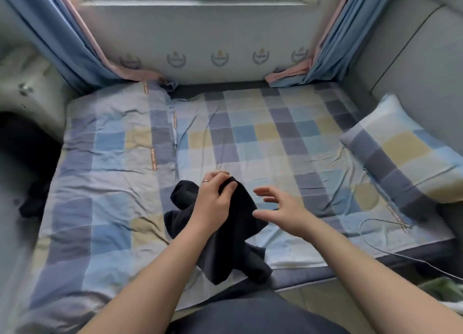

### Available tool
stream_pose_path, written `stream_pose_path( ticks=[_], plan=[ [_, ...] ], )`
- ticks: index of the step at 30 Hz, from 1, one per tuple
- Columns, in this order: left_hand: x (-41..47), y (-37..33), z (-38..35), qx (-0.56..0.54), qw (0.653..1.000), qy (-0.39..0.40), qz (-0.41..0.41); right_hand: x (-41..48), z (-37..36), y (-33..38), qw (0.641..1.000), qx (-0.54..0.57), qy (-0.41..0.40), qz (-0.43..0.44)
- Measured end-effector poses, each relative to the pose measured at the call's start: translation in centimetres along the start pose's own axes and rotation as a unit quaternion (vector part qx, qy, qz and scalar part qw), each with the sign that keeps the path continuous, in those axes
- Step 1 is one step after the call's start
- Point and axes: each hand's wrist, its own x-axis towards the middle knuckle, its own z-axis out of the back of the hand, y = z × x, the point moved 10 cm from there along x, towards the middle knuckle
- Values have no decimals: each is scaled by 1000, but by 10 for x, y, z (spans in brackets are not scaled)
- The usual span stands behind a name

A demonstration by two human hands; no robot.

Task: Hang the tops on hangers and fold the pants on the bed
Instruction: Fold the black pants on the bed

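Far left, at the bed point(250, 138) edge: a dark heap point(32, 203) is noted, blurred; whether clothing cannot be told. A checked quilt point(105, 158) is spread over the bed's left part.

Centre: the left grip point(213, 201) is clamped on the top of a dark garment point(233, 246), fingers curled over a bunched edge. The garment is held up above the near half of the bed, its lower folds trailing to the mattress edge. Top or pants: cannot be told while it is bunched.

Just right of it: the right grip point(283, 211) is spread apart, fingers loose, near the cloth but not touching; nothing is held.

Right: a thin wire loop point(375, 223) lies on the sheet; hanger or cable cannot be told. A pillow point(406, 153) is propped at the bed's right side.

Step judged: one garment picked up, being opened for identification; neither hanging nor folding begun. Next move judged: a second edge to be taken by the right grip, the cloth shaken flat. If pants, it is to be laid on the bed and folded; if a top, a hanger must be fetched.
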Motion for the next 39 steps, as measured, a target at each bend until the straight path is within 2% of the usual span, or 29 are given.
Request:
stream_pose_path(
  ticks=[5, 7, 12, 15, 18, 21, 23, 25, 28, 30, 32, 34, 36, 39],
  plan=[
    [5, 5, -5, -140, 985, -60, 83, 9, -37, -48, 996, -44, 66, -29],
    [10, 2, -1, -167, 977, -83, 104, 19, -37, -56, 995, -69, 66, -32],
    [14, 5, 21, -171, 962, -163, 134, 50, 1, -66, 995, -97, 2, -6],
    [13, 20, 39, -149, 949, -218, 171, 55, 23, -51, 999, -51, -4, 15],
    [13, 26, 35, -74, 967, -142, 200, 57, 39, -26, 998, 53, -1, 25],
    [3, 10, -4, 40, 984, 49, 169, 59, 43, -9, 989, 148, 7, -2],
    [-13, 3, -43, 152, 968, 151, 132, 54, 35, 4, 977, 208, 31, -19],
    [-23, -3, -68, 176, 968, 143, 104, 45, 31, 19, 963, 264, 43, -22],
    [-22, -10, -69, 12, 995, 21, 97, 33, 30, 39, 957, 284, 51, -19],
    [-11, -8, -52, -30, 995, -47, 86, 25, 31, 49, 959, 271, 78, -7],
    [3, 1, -36, -70, 989, -83, 102, 17, 37, 57, 969, 228, 92, 21],
    [9, 20, -25, -169, 964, -114, 172, 14, 51, 59, 977, 192, 68, 63],
    [3, 41, -18, -259, 921, -140, 254, 15, 65, 49, 984, 150, 30, 89],
    [-3, 52, -13, -325, 889, -111, 304, 18, 55, 11, 997, 47, 39, 49]
  ],
)
